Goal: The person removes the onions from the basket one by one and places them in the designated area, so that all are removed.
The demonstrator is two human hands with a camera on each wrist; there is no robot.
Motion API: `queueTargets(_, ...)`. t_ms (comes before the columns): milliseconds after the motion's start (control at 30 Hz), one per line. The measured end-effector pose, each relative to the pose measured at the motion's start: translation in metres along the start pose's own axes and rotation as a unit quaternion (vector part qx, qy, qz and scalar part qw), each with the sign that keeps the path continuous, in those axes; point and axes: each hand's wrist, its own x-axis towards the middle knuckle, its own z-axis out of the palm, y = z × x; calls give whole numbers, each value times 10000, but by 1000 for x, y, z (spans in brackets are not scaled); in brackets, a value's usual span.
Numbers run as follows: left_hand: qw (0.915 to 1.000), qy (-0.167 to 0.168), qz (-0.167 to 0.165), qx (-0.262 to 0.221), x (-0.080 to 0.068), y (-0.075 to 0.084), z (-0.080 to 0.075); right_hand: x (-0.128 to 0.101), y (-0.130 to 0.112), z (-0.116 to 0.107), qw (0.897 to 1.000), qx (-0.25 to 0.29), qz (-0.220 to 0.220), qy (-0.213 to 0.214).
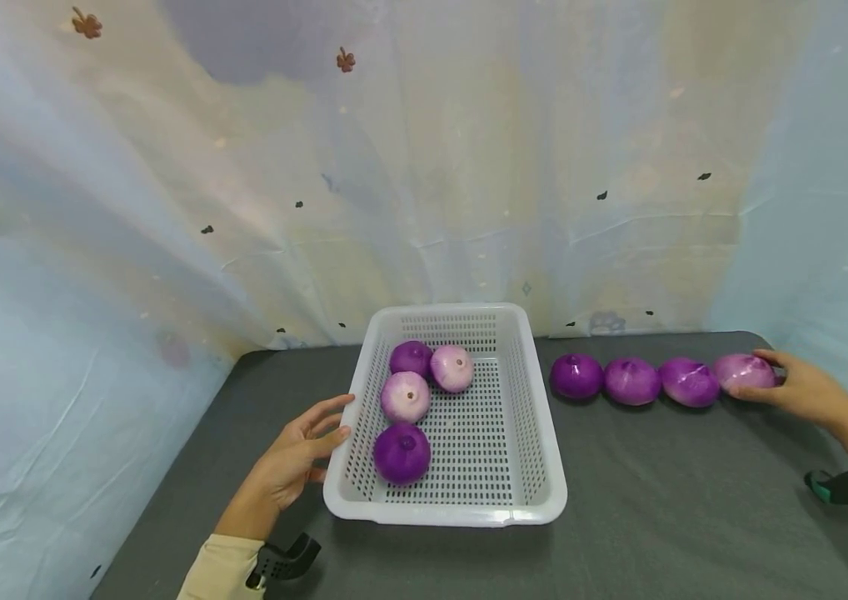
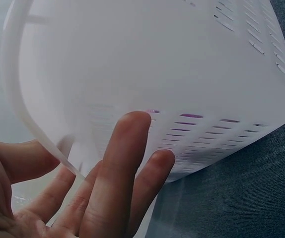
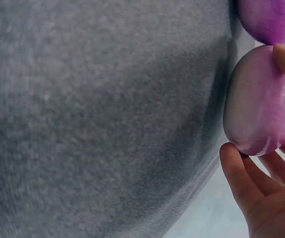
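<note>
Grey cloth covers a table [image 1: 656, 492] set against a pale, draped backdrop [image 1: 424, 167]. A white perforated plastic basket [image 1: 536, 433] sits near the middle of the table. Four purple onions lie inside it toward its left side: a dark one [image 1: 402, 452] nearest the person, a pale one [image 1: 405, 396] behind it, and a dark one [image 1: 411, 358] and a pale one [image 1: 452, 368] side by side farther back.

The left hand [image 1: 292, 460] rests on the table at the basket's left wall, its fingers relaxed and spread, the fingertips [image 2: 132, 130] against or just short of the white plastic; the wrist view is too close to tell which.

To the right of the basket, four more onions lie in a row on the cloth, each touching the next. The right hand [image 1: 799, 387] reaches to the far right end of that row and cups the pale purple onion [image 1: 743, 372] there, fingers curled around it from behind and the side. That onion sits on the cloth and touches its neighbour [image 1: 689, 382]. The other two in the row, a mid-purple one [image 1: 631, 381] and a dark one [image 1: 576, 375], lie closer to the basket.
</note>
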Motion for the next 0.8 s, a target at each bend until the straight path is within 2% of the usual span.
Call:
queueTargets(300, 10000, 6, -2, 4, 0, 0, 0, -3, -2, 2, 9998, 171, 85, -107)
queueTargets(800, 10000, 13, 36, 75, 2, -1, -1, -1, 4, 3, 9997, 114, 139, -155)
